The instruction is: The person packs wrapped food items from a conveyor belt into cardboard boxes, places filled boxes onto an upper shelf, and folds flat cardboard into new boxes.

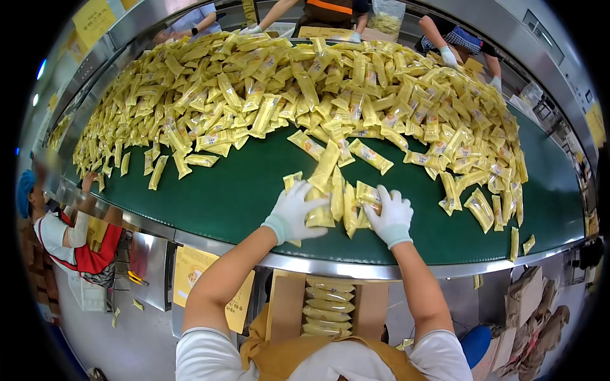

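My left hand (296, 211), in a white glove, lies with fingers spread on yellow packets near the front edge of the green belt (222, 184). My right hand (389, 214), gloved too, has its fingers apart against the right side of the same small group. Between the hands several yellow packets (350, 209) stand or lean close together, one longer packet (325, 166) slanting above them. Beyond them rises a large heap of packets (254, 95). Below the belt edge, an open carton (372, 308) holds a column of packets (328, 306).
A metal rim (330, 270) borders the belt. Across the heap, other people's gloved hands (448, 57) are at the far edge. A person in a red apron (101, 251) is at the left. Yellow cartons (238, 305) stand below left; flattened brown cardboard (524, 298) lies at the lower right.
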Action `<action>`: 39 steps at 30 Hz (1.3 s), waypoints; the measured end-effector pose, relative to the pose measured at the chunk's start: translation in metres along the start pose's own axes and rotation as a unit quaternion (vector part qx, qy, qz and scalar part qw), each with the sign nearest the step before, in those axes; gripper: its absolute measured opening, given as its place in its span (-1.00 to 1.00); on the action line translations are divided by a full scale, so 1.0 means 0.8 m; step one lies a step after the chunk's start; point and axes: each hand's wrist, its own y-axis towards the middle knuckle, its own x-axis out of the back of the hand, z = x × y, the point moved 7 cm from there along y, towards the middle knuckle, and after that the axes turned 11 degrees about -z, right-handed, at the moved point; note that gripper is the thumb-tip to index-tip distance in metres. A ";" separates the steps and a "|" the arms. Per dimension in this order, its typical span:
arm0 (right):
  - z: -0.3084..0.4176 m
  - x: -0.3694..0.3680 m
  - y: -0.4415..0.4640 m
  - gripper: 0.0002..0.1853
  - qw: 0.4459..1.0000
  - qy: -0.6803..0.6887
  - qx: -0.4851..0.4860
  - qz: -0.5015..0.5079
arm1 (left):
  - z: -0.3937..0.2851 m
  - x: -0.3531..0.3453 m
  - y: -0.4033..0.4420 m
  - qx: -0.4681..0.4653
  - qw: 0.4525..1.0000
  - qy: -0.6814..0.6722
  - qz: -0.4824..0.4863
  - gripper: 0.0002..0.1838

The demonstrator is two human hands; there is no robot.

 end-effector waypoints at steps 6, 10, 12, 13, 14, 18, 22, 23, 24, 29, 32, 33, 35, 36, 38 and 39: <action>-0.103 0.018 -0.049 -0.46 0.995 -0.028 -0.070 -0.069 | 0.028 0.002 -0.049 0.032 0.993 -0.106 -0.034 -0.53; -0.113 0.084 -0.052 -0.52 0.978 0.153 -0.141 -0.022 | 0.044 0.014 -0.063 0.168 0.967 -0.108 -0.158 -0.38; -0.087 0.096 -0.063 -0.50 0.975 0.179 -0.125 0.035 | 0.043 0.026 -0.068 0.223 0.953 -0.094 -0.184 -0.17; -0.074 0.093 -0.071 -0.50 0.980 0.159 -0.096 0.068 | 0.048 0.026 -0.068 0.244 0.947 -0.077 -0.192 -0.15; -0.067 0.074 -0.083 -0.50 0.985 0.143 -0.041 0.082 | 0.056 0.024 -0.068 0.250 0.939 -0.089 -0.217 -0.14; -0.045 0.047 -0.100 -0.55 0.996 -0.031 0.056 0.066 | 0.049 0.054 -0.068 0.225 0.936 -0.076 -0.260 -0.09; -0.059 0.067 -0.079 -0.54 0.992 0.090 -0.018 0.081 | -0.031 0.099 -0.078 0.113 0.974 -0.014 -0.194 -0.13; -0.063 0.074 -0.072 -0.53 0.987 0.136 -0.051 0.071 | -0.040 0.095 -0.082 0.095 0.983 0.003 -0.159 -0.21; -0.062 0.092 -0.060 -0.54 0.981 0.164 -0.088 0.053 | -0.042 0.086 -0.088 0.084 0.986 0.008 -0.145 -0.26; -0.053 0.098 -0.027 -0.54 0.987 0.095 -0.130 0.025 | -0.036 0.054 -0.104 0.154 0.980 0.029 -0.126 -0.22; -0.030 0.078 -0.050 -0.57 0.993 0.094 -0.069 0.022 | -0.019 0.035 -0.102 0.296 0.955 0.003 -0.013 -0.09; -0.023 0.070 -0.061 -0.59 0.992 0.100 -0.070 0.023 | -0.014 0.027 -0.106 0.341 0.940 -0.007 0.025 -0.04; -0.020 0.032 -0.083 -0.61 0.995 0.055 -0.015 0.077 | -0.008 0.024 -0.104 0.321 0.946 0.037 -0.001 0.01; -0.009 0.032 -0.091 -0.64 0.997 0.015 0.062 0.037 | -0.003 0.022 -0.103 0.328 0.944 0.035 -0.003 -0.04; -0.025 0.025 -0.091 -0.67 0.997 -0.005 0.055 0.054 | 0.008 0.026 -0.102 0.339 0.939 0.048 -0.022 -0.16; -0.031 0.026 -0.090 -0.68 0.997 -0.015 0.051 0.062 | 0.015 0.034 -0.102 0.342 0.937 0.065 -0.037 -0.23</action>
